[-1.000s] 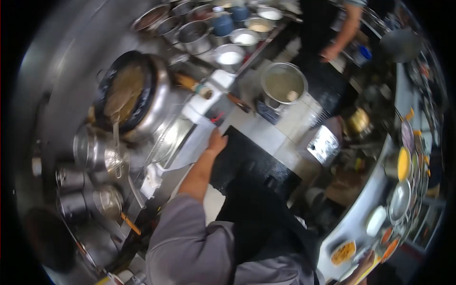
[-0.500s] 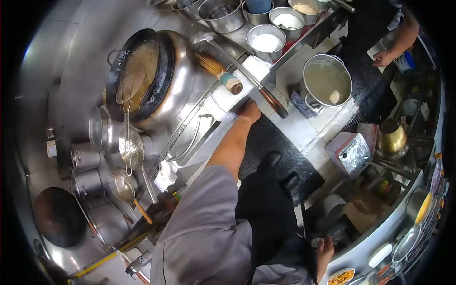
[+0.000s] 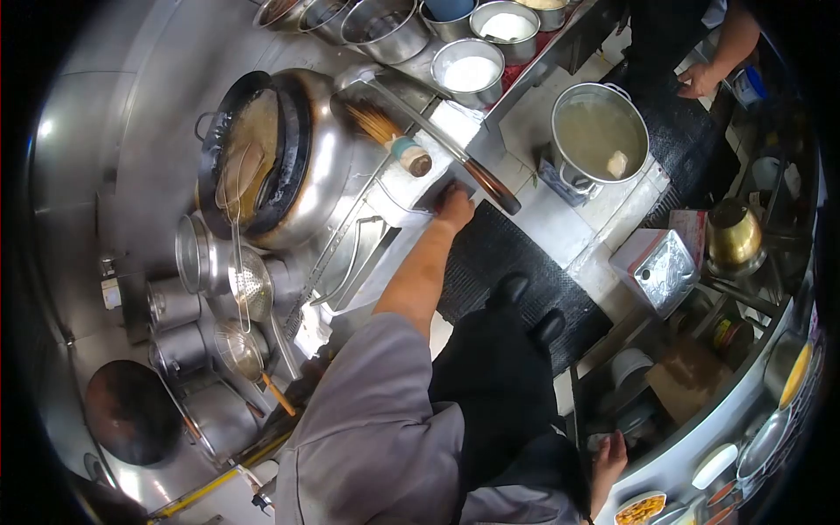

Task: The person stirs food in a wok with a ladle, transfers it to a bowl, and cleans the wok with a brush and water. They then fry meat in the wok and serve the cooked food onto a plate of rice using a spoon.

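My left hand (image 3: 457, 208) is stretched out at the front edge of the stove, its fingers curled at a dark part that I cannot make out. Just above it, a bamboo brush (image 3: 394, 144) with a wrapped handle and a ladle-like tool with a brown wooden handle (image 3: 492, 186) lie across white cloths (image 3: 451, 122). A black wok (image 3: 297, 162) holds brownish liquid, with a wire skimmer (image 3: 234, 179) resting in it. My right hand (image 3: 610, 457) hangs low by the right counter, fingers loosely apart, with nothing visible in it.
A large pot of cloudy liquid (image 3: 599, 131) stands right of the stove. Metal bowls (image 3: 468, 70) line the top. Strainers (image 3: 249, 284) and lidded pots (image 3: 179, 348) are at left. Another person's hand (image 3: 697, 80) shows top right. A foil-topped tin (image 3: 661, 269) and shelves are at right.
The view has shifted slightly, so the stove items at lower left sit further right. My left hand stays at the stove's edge and my right hand stays low by the counter.
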`<state>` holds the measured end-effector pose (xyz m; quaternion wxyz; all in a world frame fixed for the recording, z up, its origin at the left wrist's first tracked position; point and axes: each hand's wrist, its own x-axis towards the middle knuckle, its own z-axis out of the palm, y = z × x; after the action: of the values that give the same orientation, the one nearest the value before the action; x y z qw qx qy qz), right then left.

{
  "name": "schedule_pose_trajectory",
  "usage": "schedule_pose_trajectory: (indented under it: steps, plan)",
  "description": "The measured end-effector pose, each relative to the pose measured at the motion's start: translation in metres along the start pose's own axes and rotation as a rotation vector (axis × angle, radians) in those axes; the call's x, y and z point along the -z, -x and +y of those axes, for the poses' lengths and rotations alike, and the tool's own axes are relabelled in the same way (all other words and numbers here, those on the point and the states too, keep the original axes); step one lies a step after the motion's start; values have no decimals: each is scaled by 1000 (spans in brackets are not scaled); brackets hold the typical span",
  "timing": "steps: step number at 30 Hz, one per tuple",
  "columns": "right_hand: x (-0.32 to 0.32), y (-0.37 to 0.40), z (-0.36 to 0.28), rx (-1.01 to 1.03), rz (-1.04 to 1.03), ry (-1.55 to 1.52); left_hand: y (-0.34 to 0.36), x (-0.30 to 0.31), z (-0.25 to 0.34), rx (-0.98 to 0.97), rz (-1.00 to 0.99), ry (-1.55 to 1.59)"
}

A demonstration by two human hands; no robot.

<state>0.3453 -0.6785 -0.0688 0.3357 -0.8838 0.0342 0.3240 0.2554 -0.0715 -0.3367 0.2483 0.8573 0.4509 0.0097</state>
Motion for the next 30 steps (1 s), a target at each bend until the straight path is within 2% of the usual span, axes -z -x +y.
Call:
schedule_pose_trajectory:
  steps: [2,4,7,8,10,15,19,24,30]
  plan:
    - [1,-4,26,52,31,-1,-1,-4,-5,-8,-14,-3]
    - [-1,-11,65,195,80,30,-1,-2,-2,11,-24,-13]
    - [4,0,14,-57,-7,-67,1,3,4,50,-34,-22]
    - [5,-2,26,-72,-18,-82,-1,2,0,41,-35,-16]
    - [9,-9,61,-98,-38,-109,-4,-3,-4,30,-34,-11]
    - [12,-9,71,-120,-30,-76,-4,4,-1,70,-100,-44]
    - [11,-9,82,-120,-5,-95,0,3,0,34,-61,8]
    - [9,-7,48,-132,-7,-112,2,19,12,40,-99,4]
    - [10,-8,28,-165,-16,-84,-2,2,-3,10,-22,-30]
